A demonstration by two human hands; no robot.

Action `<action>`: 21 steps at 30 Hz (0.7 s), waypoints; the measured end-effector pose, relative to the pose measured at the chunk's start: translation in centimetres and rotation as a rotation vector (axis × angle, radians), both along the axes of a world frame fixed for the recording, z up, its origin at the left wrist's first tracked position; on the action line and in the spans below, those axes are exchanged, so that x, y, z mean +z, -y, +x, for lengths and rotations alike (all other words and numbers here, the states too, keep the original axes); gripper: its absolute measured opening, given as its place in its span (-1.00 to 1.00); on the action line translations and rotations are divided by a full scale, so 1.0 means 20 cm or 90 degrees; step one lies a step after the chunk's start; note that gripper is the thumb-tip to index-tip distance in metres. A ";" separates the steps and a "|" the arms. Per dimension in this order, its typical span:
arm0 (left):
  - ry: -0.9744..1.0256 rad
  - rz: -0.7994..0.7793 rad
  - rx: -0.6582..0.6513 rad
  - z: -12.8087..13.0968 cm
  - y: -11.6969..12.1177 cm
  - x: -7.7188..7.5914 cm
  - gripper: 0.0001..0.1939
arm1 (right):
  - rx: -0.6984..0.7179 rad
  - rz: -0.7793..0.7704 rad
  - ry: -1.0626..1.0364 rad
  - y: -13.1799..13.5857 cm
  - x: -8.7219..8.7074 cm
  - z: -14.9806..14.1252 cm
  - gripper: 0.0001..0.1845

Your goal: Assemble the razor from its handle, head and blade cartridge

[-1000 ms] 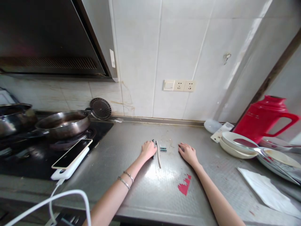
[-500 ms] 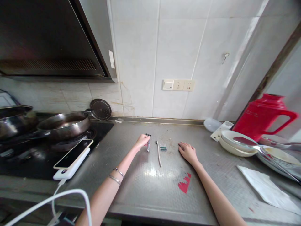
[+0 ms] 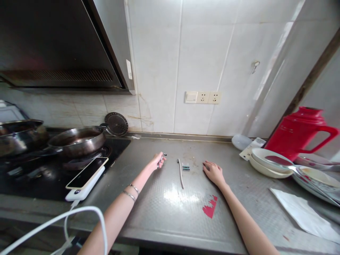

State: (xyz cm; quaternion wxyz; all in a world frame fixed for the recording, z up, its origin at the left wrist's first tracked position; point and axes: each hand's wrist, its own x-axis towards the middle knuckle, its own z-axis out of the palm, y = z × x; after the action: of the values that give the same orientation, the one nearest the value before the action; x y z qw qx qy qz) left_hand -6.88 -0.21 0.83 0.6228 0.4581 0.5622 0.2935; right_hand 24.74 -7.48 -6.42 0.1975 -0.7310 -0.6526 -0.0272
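My left hand (image 3: 158, 161) is closed around a small razor (image 3: 160, 162) with a dark head and a slim silvery handle, held over the metal counter. Part of its handle is hidden by the fingers. To the right of that hand lies a thin whitish stick (image 3: 181, 175) with a dark tip at its far end. Beside the stick are small green and dark strips (image 3: 186, 167), too small to make out fully. My right hand (image 3: 213, 172) rests palm down on the counter, fingers stretched out and holding nothing. Nearer the front lies a torn red scrap (image 3: 210, 207).
On the left, a pan (image 3: 78, 141) stands on the black stove, with a phone (image 3: 87, 173) on a white power bank (image 3: 86, 187) near its edge. A white cable (image 3: 87, 208) loops in front. At right are stacked bowls (image 3: 269, 164), a red thermos jug (image 3: 297, 134) and white paper (image 3: 300, 210).
My left hand has turned and drawn slightly left with the razor, whose handle now tilts and shows less. My right hand stays on the counter. The view has shifted slightly.
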 end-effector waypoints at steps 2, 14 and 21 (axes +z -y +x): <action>-0.008 -0.019 0.002 0.00 0.01 -0.01 -0.60 | 0.002 0.001 -0.002 0.00 0.00 0.00 -0.59; -0.062 -0.050 0.013 0.02 0.02 -0.05 -0.57 | 0.000 -0.002 0.001 0.00 0.01 0.00 -0.59; -0.084 -0.029 0.008 0.03 0.03 -0.06 -0.58 | -0.004 -0.003 0.005 0.00 0.00 0.00 -0.59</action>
State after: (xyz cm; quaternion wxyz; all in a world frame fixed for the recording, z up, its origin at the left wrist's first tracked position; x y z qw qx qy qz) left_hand -6.35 -0.82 -0.32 0.5926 0.4584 0.6118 0.2536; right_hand 24.72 -7.54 -6.34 0.1932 -0.7332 -0.6514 -0.0290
